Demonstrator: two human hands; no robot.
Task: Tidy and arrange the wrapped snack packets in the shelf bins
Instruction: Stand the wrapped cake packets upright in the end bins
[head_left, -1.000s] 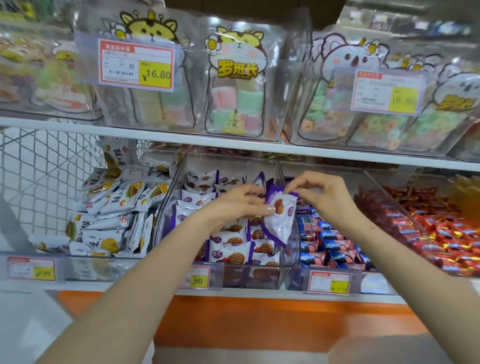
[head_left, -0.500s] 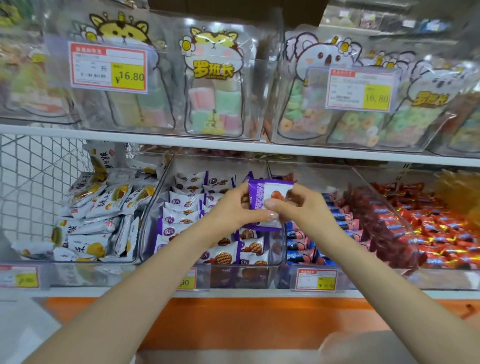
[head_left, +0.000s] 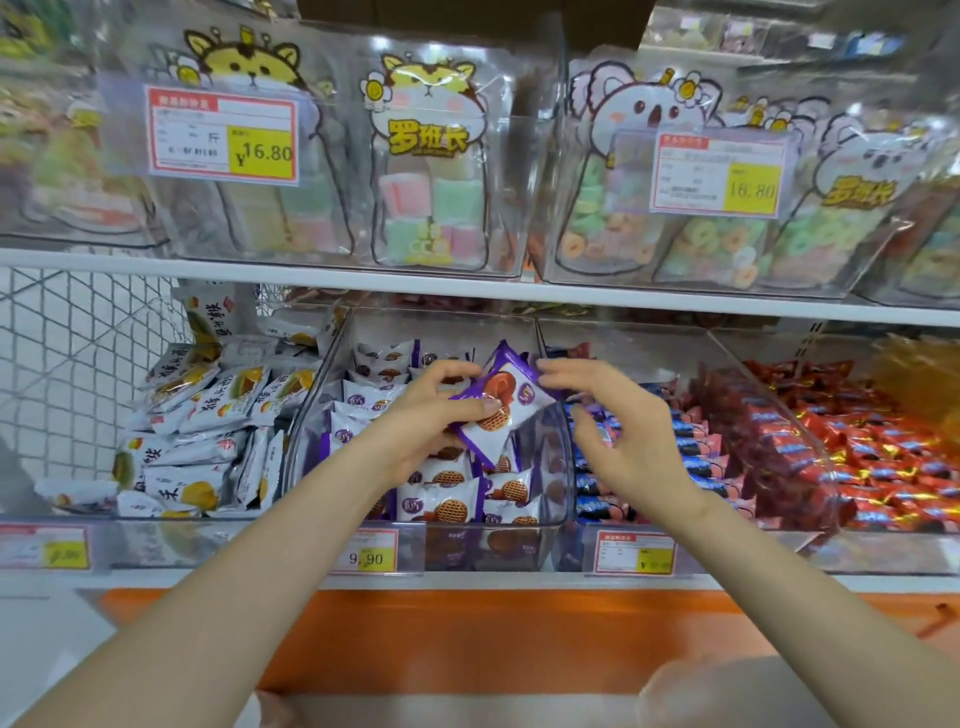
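Right hand (head_left: 626, 434) looser, packet (head_left: 519, 397) in left hand (head_left: 428, 421)

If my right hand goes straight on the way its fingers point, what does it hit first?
The purple-and-white packet that your left hand holds. Your right hand points left toward its upper right edge, very close; I cannot tell whether the fingertips touch it.

The lower shelf (head_left: 519, 579) is carrying a row of clear bins (head_left: 558, 467) side by side, holding white packets (head_left: 208, 405), purple packets (head_left: 447, 499), blue packets (head_left: 691, 447) and red packets (head_left: 883, 457). The upper shelf (head_left: 311, 270) is supporting upper bins (head_left: 535, 182) of bagged sweets (head_left: 431, 171).
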